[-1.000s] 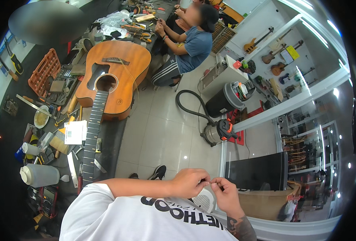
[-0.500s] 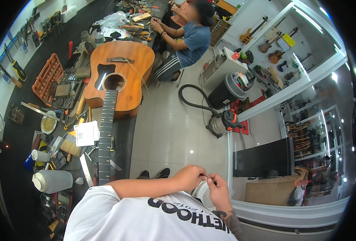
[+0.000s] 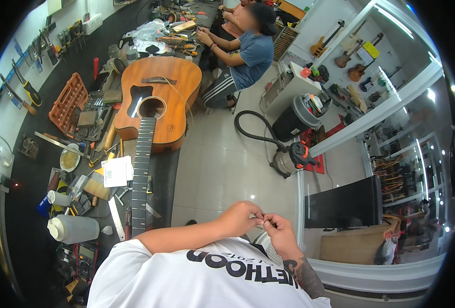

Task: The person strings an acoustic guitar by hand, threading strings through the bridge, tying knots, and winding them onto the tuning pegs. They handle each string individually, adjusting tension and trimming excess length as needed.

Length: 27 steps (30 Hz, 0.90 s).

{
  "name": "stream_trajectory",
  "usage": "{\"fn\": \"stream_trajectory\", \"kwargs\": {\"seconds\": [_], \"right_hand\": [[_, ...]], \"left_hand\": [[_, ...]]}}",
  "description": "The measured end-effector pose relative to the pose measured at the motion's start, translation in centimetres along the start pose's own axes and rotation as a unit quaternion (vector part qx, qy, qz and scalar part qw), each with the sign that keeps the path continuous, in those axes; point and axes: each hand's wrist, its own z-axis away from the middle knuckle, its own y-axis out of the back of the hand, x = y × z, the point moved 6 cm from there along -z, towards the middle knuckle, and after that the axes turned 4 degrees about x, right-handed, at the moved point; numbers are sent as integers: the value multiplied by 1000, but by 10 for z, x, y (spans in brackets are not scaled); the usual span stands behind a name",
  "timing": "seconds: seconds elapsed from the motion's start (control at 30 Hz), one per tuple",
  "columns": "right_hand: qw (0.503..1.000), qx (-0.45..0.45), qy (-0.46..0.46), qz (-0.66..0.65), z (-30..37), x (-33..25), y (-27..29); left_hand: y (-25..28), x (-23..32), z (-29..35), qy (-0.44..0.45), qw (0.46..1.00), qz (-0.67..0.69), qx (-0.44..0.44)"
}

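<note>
In front of my body, my left hand (image 3: 241,218) and my right hand (image 3: 284,236) meet fingertip to fingertip. Each is closed in a pinch, and a tiny dark bit shows at the right fingertips, too small to name. Below them a white perforated round surface (image 3: 272,250) is partly covered by my hands and shirt. On the bench to the left lies an orange-brown acoustic guitar (image 3: 176,115), its neck (image 3: 143,172) pointing toward me. No strings run along the fretboard, and a thin pale strand (image 3: 178,92) curves from the bridge over the body. Neither hand touches the guitar.
The dark bench holds an orange socket case (image 3: 68,105), white paper (image 3: 115,172), a brush (image 3: 98,186), a translucent jug (image 3: 76,229) and several tools. A shop vacuum (image 3: 289,159) and dark bin (image 3: 294,120) stand on the floor. A person in blue (image 3: 253,56) sits beyond the guitar.
The whole view has shifted slightly, so the bench and guitar sit a little farther right. My hands have risen slightly, still pinched together, and less of my shoes shows.
</note>
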Motion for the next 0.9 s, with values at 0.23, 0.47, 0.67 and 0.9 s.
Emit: {"fn": "stream_trajectory", "kwargs": {"seconds": [0.23,0.47,0.67,0.9], "right_hand": [[992,-102,40,-63,-33,-13,2],[982,-186,38,11,-106,-7,31],[967,-252,44,14,-197,-14,82],[932,-353,75,10,-276,-49,113]], "left_hand": [[16,21,-19,-68,993,-85,47],[8,6,-73,-20,988,-100,113],[-11,-1,-158,-10,977,-124,171],[-10,-2,-216,29,956,-153,247]]}}
